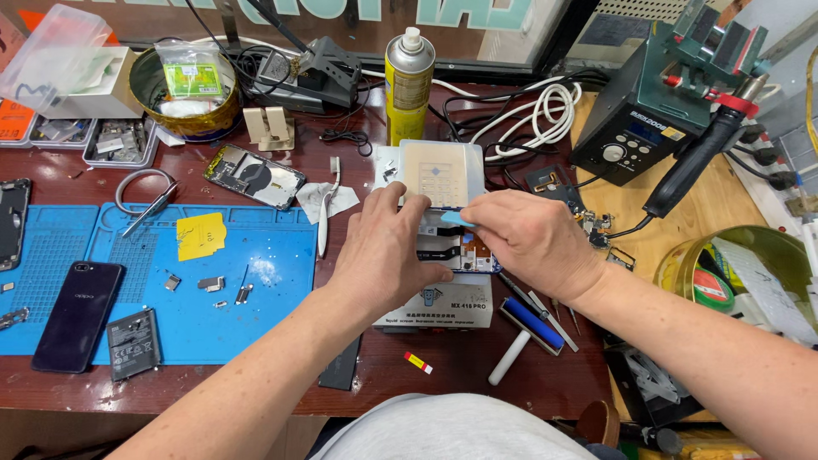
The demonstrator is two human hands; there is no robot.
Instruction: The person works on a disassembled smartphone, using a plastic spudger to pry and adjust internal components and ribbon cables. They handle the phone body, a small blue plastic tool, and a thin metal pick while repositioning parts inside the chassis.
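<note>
An opened phone (449,243) with its insides showing lies on a small white heating-plate machine (443,307) at the middle of the bench. My left hand (383,251) presses down on the phone's left side, thumb along its lower edge. My right hand (532,238) pinches a small light-blue plastic pick (457,219) against the phone's upper edge. A beige pad (440,173) sits on the machine just behind the phone.
A blue work mat (256,290) at left carries a dark phone (78,313), a battery (133,342), a yellow note (200,235) and small metal parts. A yellow spray can (408,85), a soldering station (635,128), a roller (528,328) and round tins stand around.
</note>
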